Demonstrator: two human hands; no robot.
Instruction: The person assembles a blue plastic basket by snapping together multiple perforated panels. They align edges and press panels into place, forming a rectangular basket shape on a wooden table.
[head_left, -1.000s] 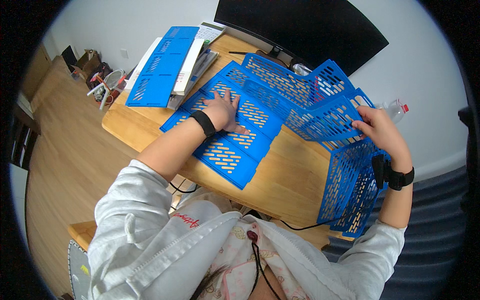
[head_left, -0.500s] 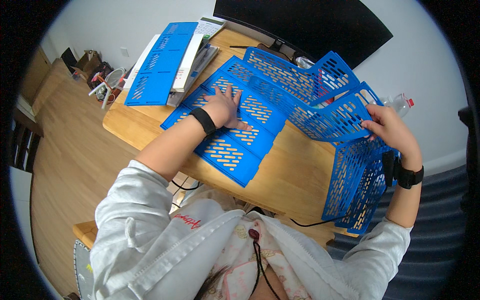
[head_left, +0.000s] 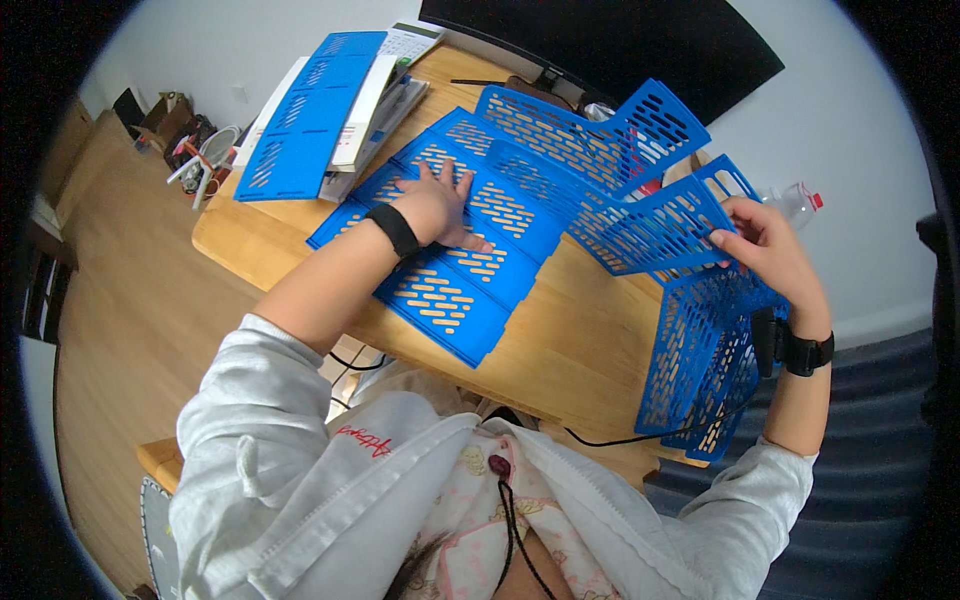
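Observation:
Blue plastic slotted panels, joined like parts of a file rack, lie and stand on the wooden table. My left hand (head_left: 440, 212) rests with fingers spread on the flat base panel (head_left: 500, 290). At the right, my right hand (head_left: 768, 248) grips the end of a bent upright side panel (head_left: 655, 230), thumb on the near face; its other fingers are partly hidden. Behind it stands a second bent side panel (head_left: 560, 130). Below my right hand, further slotted panels (head_left: 680, 345) stand at the table's right edge.
A separate long blue panel (head_left: 312, 115) lies on stacked books or boxes (head_left: 365, 125) at the left, beside a calculator (head_left: 410, 40). A black monitor (head_left: 610, 60) stands at the back. A clear bottle with a red cap (head_left: 800, 203) is behind my right hand. A black cable (head_left: 620, 440) crosses the table's front right.
The whole view has shifted slightly. The gap between the two upright side panels has widened at their right ends. My left hand stays on the base panel; my right keeps its grip.

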